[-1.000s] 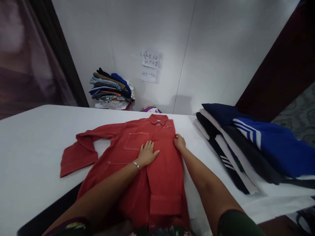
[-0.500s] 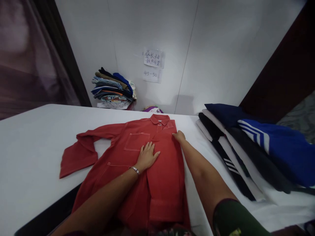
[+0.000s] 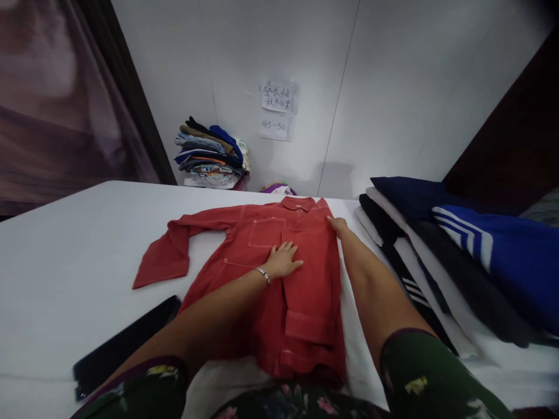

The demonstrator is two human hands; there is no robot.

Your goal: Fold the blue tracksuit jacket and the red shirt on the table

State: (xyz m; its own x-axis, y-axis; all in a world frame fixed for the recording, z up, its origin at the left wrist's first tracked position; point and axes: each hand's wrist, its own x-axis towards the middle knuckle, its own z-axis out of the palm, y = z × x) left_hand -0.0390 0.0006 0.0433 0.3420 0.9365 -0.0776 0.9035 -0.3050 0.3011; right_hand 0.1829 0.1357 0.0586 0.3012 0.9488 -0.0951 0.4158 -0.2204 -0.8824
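A red shirt jacket (image 3: 312, 279) with pale stitching lies front up before me, its collar (image 3: 297, 203) toward the wall. Its right-hand side is folded inward, and that sleeve runs down the front to a cuff (image 3: 309, 329). The other sleeve (image 3: 163, 259) stretches out to the left with a bend in it. My left hand (image 3: 283, 260) rests flat on the middle of the garment, fingers spread. At the upper right folded edge, my right hand (image 3: 339, 226) pinches the cloth; its fingertips are partly hidden.
A black flat object (image 3: 126, 343) lies at the left on the white table (image 3: 78, 250). Folded dark, white and blue clothes (image 3: 437, 244) are piled at the right. Behind the table stands another clothes stack (image 3: 212, 154), near paper signs (image 3: 279, 110) on the wall.
The view has shifted, and the jacket's lower hem now shows. Both hands stay at nearly the same places on the jacket. More of the black object is visible.
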